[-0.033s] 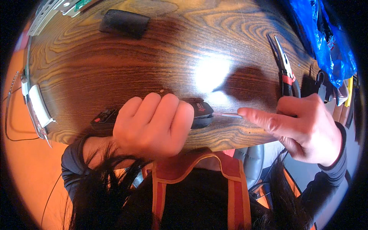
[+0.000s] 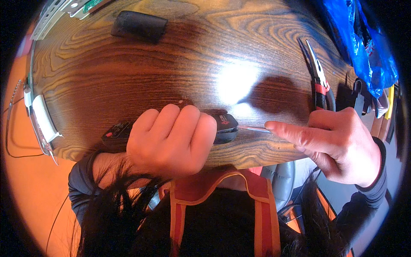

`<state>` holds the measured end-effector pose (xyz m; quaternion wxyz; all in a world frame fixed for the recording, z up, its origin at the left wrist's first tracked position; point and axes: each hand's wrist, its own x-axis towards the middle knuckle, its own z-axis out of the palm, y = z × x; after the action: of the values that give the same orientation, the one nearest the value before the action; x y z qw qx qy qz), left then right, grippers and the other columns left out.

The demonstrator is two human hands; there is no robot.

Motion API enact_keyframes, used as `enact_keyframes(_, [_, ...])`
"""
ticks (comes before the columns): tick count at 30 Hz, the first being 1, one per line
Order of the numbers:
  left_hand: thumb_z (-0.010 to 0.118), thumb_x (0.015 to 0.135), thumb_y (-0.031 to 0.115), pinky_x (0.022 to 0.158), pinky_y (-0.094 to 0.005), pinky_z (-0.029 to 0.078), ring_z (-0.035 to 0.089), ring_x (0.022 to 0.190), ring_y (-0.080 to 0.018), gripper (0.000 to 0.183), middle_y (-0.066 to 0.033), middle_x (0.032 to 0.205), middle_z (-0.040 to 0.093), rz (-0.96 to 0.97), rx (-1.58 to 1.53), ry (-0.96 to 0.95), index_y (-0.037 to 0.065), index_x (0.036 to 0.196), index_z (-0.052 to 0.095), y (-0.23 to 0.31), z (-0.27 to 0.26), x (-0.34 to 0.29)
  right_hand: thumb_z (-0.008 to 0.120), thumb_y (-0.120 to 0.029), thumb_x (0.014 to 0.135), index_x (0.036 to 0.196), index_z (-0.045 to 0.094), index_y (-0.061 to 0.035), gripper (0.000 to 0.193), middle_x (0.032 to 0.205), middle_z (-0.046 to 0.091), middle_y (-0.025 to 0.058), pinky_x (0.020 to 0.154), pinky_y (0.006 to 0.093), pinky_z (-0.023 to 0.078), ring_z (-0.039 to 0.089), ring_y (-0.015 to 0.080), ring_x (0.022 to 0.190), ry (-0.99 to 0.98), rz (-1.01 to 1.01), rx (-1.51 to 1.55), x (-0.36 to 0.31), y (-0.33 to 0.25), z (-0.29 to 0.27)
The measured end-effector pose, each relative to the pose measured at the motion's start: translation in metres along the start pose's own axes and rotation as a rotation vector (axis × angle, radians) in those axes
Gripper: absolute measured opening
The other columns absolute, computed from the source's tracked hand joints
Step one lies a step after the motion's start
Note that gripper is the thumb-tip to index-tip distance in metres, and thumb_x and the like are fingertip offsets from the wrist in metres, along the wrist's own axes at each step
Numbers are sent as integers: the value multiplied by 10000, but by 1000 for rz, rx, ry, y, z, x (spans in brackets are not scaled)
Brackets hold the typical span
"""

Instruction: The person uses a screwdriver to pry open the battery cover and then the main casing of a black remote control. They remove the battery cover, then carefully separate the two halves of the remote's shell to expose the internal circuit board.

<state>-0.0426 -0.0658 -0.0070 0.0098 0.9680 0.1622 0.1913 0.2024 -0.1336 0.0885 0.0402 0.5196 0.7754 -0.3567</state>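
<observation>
A black remote control (image 2: 225,121) with a red button at its left end lies along the near edge of the table. Wrapped over its middle, my left hand (image 2: 172,140) is closed and hides most of it. At the remote's right end, a thin metal shaft (image 2: 255,128), like a screwdriver's, meets the seam in the casing. My right hand (image 2: 336,143) is closed around this tool, its index finger stretched along the shaft. The handle is hidden in the palm. A narrow gap seems to show at the seam by the tip.
Needle-nose pliers (image 2: 317,70) with red and black handles lie beyond my right hand. A blue plastic bag (image 2: 364,47) is at the far right. A black cover-like piece (image 2: 139,26) sits at the far left. A white roll (image 2: 45,118) stands at the left edge.
</observation>
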Motion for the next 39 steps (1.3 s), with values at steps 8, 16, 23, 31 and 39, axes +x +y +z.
enact_keyframes(8, [588,579,161,420,-261,281,427,492,-141,159,-27,618,458,24,-50,-14,63,681,515,-13,-5,1,688,-10,654,1186,634,-151,553,560,370,-2,397,266,308,407,124,432,108,45,-204,-22,-14,-10])
enact_keyframes(16, [687,586,203,438,-247,336,521,497,-148,287,-70,658,594,54,-299,265,-2,771,612,-27,-21,4,671,16,633,1140,662,-147,533,610,473,22,416,276,332,443,150,457,330,61,-59,-34,-25,-4])
enact_keyframes(23, [785,596,273,453,-263,382,541,519,-168,363,-60,672,598,-7,-359,283,9,772,608,-25,-25,7,686,3,630,1104,678,-143,495,627,499,10,417,274,395,500,138,471,379,-122,-44,-31,-26,4])
enact_keyframes(31, [656,595,135,471,-261,384,552,548,-170,260,-72,734,618,95,-285,262,12,821,623,-30,-24,2,638,1,672,1156,652,-136,504,632,508,26,406,279,378,458,146,445,380,-95,-80,-27,-26,9])
enact_keyframes(39, [621,629,134,553,-239,388,567,667,-166,163,-59,780,615,230,-144,395,65,777,609,-21,-19,-2,669,-288,820,1347,350,40,697,886,591,66,637,214,435,538,77,693,412,219,860,1,-28,37])
